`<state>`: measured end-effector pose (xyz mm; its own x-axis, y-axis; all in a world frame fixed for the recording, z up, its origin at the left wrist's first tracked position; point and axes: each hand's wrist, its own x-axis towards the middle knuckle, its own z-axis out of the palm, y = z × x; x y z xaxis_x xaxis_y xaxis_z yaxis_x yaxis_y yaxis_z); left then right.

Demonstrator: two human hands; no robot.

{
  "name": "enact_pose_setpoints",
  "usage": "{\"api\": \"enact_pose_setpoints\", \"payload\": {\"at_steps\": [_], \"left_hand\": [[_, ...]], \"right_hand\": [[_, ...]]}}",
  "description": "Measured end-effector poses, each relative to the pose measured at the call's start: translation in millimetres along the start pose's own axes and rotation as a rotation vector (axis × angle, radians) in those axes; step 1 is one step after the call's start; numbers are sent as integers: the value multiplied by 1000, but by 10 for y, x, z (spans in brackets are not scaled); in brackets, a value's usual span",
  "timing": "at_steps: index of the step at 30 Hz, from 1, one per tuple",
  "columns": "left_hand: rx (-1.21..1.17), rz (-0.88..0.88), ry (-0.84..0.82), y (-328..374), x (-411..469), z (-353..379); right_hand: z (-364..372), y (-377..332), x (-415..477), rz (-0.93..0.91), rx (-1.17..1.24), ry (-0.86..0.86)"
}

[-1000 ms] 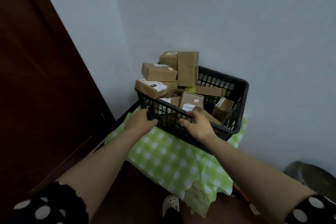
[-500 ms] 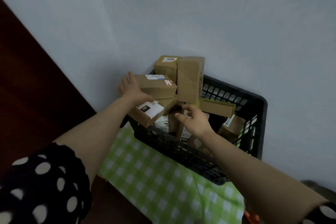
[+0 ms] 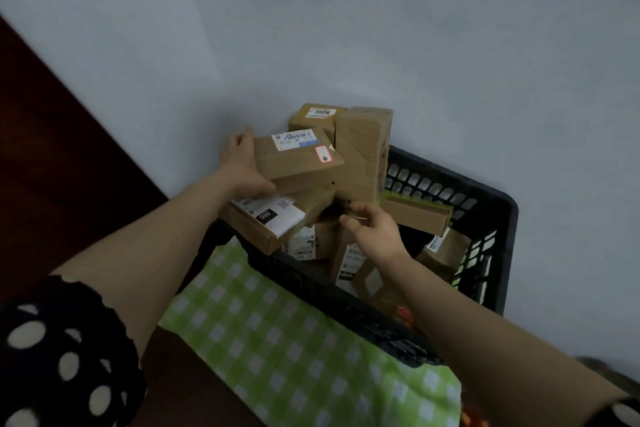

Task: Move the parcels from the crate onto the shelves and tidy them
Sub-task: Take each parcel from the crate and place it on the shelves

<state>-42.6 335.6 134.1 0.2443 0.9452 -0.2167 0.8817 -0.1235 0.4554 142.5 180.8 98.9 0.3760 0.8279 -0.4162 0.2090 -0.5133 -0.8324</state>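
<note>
**Head view:** Parcels are heaped above the rim of the black crate (image 3: 498, 218), which stands on a green checked cloth (image 3: 277, 340) against the wall (image 3: 415, 45). The labelled top parcel (image 3: 298, 158) is clasped at its left end by the left grip (image 3: 242, 166), with the thumb tucked beneath. The right grip (image 3: 375, 232) is released and empty, just under the tall upright parcel (image 3: 363, 156). If the top parcel is drawn out carelessly, the tall one touching it could be tipped over and the heap spilled. A second earlier, both grips were set on the crate's near rim.
</note>
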Motion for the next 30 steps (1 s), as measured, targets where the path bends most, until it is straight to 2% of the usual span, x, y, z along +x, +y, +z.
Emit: {"api": "enact_pose_setpoints", "payload": {"at_steps": [7, 15, 19, 22, 26, 30], "left_hand": [[-179, -19, 145, 365, -878, 111], [-312, -108, 428, 855, -2253, 533], [-351, -128, 413, 912, -2809, 530], [-522, -193, 434, 938, -3146, 393], [-867, -277, 529, 850, -3450, 71], [-902, -247, 583, 699, -3809, -127]], "right_hand": [[-194, -227, -376, -41, 336, -158], [-522, -72, -1086, -208, 416, -361], [-638, -89, -1358, -241, 452, -469], [-626, -159, -1522, -290, 463, -538], [-532, -287, -1817, -402, 402, -674], [-373, -442, -2129, -498, 359, -763]]}}
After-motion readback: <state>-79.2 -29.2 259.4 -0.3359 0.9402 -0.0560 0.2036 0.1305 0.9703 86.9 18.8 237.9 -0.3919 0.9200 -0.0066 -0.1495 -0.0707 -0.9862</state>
